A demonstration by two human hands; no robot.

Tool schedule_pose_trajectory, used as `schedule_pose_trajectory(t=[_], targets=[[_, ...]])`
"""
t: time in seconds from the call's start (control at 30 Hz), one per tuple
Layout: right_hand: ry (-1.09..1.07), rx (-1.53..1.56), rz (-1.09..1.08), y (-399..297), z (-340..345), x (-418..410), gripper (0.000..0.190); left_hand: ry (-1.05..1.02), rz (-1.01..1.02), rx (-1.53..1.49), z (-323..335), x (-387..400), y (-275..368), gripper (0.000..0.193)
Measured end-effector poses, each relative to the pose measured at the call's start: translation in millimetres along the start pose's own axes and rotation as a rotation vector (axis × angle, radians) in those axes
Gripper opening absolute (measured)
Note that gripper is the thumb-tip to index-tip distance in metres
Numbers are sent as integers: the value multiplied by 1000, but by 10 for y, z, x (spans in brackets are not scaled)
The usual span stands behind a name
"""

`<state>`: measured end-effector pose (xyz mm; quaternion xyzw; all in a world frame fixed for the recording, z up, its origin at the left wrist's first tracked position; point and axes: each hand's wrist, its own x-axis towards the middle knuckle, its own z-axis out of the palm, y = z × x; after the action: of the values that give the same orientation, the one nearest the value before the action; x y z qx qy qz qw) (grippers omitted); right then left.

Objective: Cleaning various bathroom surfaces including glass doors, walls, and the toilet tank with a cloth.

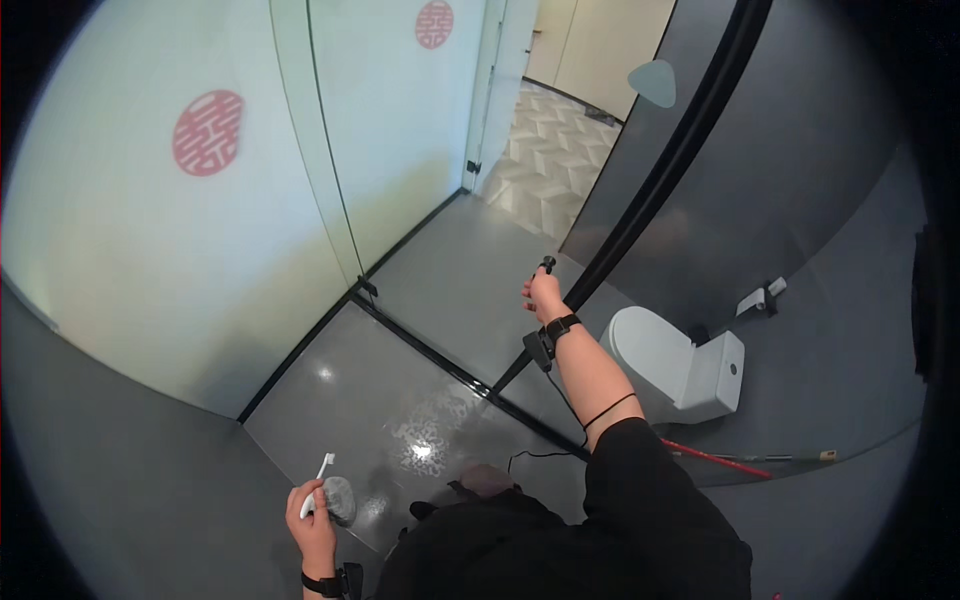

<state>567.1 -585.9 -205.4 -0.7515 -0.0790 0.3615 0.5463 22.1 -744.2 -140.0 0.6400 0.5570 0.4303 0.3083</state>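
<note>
My left hand [311, 510], low at the left, is closed around a white toothbrush [317, 480] with its bristle head pointing up. A round grey scrubbing pad [340, 501], perhaps steel wool, is against the same hand's fingers. My right hand [543, 291] reaches forward past the edge of the glass partition and grips a small black door knob [549, 262]. Each wrist wears a black strap with a small device; a cable runs down from the right one.
A black-framed glass partition [637, 217] stands by my right arm. Beyond it is a white toilet [652, 352]. A black threshold strip [427, 352] crosses the wet grey floor [420, 442]. Frosted glass panels [255, 247] with red emblems line the left. A red pole [720, 459] lies at right.
</note>
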Motion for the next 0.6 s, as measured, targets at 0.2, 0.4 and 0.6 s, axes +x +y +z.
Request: schedule_pose_trajectory(t=[0.2, 0.4, 0.6], targets=[[-33, 84, 120, -282, -144, 359, 16, -138, -10, -14, 326, 607, -45, 15], [252, 182, 166, -473, -116, 1217, 21, -207, 50, -26, 730, 1280, 180, 15], [408, -503, -199, -518, -184, 2098, 28, -263, 84, -50, 1240, 1941, 272, 17]])
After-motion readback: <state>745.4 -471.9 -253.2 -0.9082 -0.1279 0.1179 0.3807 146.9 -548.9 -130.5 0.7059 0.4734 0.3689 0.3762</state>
